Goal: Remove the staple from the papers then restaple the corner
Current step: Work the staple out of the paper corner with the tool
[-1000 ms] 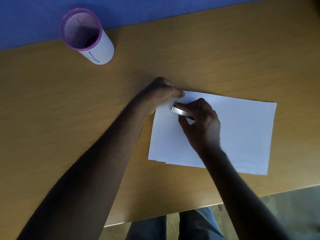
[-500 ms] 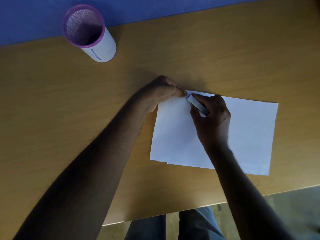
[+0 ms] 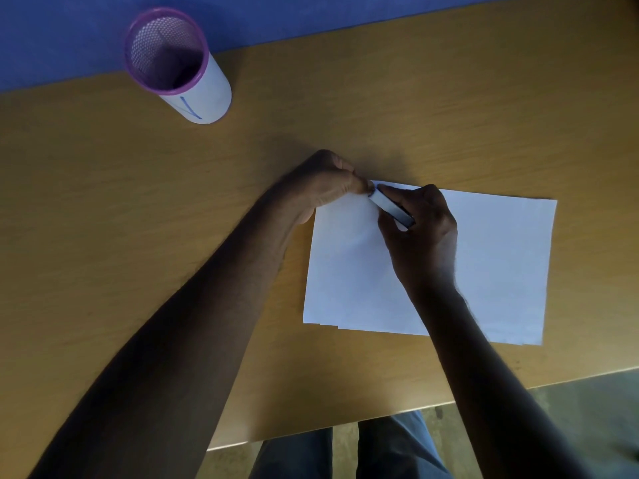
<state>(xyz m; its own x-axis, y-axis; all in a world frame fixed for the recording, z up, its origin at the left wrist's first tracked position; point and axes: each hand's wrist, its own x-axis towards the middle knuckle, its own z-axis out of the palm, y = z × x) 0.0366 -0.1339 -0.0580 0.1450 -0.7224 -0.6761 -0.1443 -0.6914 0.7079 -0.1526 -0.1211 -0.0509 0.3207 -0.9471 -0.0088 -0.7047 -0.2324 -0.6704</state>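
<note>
The surface (image 3: pixel 415 98) looks like matt wood-grain laminate, the papers (image 3: pixel 501 264) are plain smooth white sheets, the pen holder (image 3: pixel 173 60) is purple mesh wrapped in white paper, and the little tool (image 3: pixel 389 205) has a dull metallic sheen.

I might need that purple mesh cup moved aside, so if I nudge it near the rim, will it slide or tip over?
The mesh cup would probably tip: it stands tall and narrow on the table. It looks empty, so likely light and easily toppled. Once down, its round wall would likely roll.
</note>
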